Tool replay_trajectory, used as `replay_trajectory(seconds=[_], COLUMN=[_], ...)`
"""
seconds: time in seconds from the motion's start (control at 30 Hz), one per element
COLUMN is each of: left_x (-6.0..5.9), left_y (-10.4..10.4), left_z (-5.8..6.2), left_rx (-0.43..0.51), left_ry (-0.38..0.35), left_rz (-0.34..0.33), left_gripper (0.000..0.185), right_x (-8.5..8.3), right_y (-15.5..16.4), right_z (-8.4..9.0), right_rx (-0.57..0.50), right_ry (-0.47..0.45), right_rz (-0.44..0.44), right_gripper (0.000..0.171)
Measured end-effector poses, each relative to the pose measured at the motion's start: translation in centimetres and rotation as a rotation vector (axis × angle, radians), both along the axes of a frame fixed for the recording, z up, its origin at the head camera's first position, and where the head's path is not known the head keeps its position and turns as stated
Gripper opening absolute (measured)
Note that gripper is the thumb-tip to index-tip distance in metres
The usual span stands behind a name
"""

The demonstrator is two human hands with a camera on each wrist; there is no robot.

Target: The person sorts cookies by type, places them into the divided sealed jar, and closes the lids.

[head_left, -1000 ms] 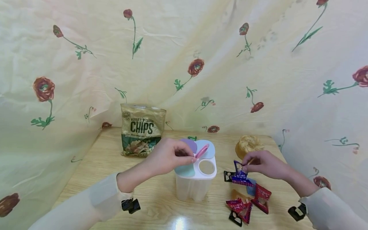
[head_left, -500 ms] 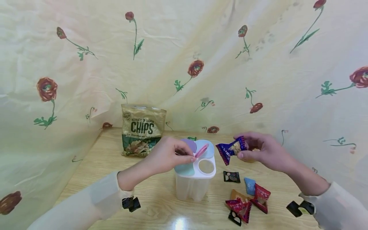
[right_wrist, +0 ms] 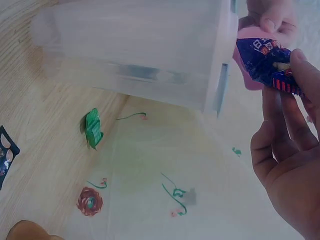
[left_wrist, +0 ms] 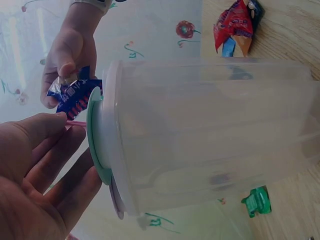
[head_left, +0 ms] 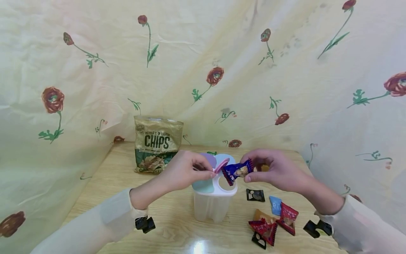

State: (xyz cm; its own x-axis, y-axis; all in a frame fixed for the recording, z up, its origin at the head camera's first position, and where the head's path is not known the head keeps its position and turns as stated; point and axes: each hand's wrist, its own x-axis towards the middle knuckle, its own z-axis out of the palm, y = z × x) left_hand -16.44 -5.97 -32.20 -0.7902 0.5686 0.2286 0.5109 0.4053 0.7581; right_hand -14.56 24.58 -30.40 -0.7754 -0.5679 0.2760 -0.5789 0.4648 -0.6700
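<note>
A translucent plastic container [head_left: 211, 208] with a white lid is seen standing upright on the wooden table [head_left: 177, 225], near the middle. The lid carries several coloured flaps: a purple one [head_left: 209, 159], a pale blue one [head_left: 229, 160], a teal one [head_left: 203, 186], and a pink flap [head_left: 221, 165] tilted up off its round opening [head_left: 226, 183].

The pink flap is pinched at its edge by the left hand [head_left: 182, 173], thumb and forefinger curled onto it, and is held raised. In the left wrist view the remaining fingers [left_wrist: 60, 175] are seen lying loosely alongside the lid.

A blue snack packet [head_left: 236, 171] is pinched between thumb and fingertips of the right hand [head_left: 272, 171]. The packet is held in the air just above the uncovered opening, beside the raised pink flap; contact with the lid cannot be made out. In the right wrist view the packet [right_wrist: 267, 62] is seen close against the pink flap.

On the table to the right of the container, a loose group of wrapped snacks is noted: a black packet [head_left: 255, 194], a light blue one [head_left: 275, 205], red packets [head_left: 288, 218] and an orange-brown one [head_left: 261, 215]. A bag of kettle cooked chips [head_left: 157, 144] is stood at the far left of the table against a cloth backdrop printed with red flowers [head_left: 215, 76]. A green clip [head_left: 211, 152] is noted behind the container.
</note>
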Motion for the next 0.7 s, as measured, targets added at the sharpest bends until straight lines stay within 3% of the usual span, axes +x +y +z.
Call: replay_trajectory(seconds=[0.47, 0.7], left_x=[-0.2, -0.2], left_y=[0.1, 0.2], left_z=[-0.1, -0.1], left_rx=[0.016, 0.008], left_ry=[0.002, 0.016], left_rz=[-0.016, -0.009], left_gripper=[0.004, 0.005], right_x=[-1.0, -1.4], right_y=[-2.5, -3.0], right_z=[0.2, 0.0], right_rx=[0.194, 0.222], right_ry=[0.019, -0.109], right_rz=[0.172, 0.15], right_gripper=[0.01, 0.008])
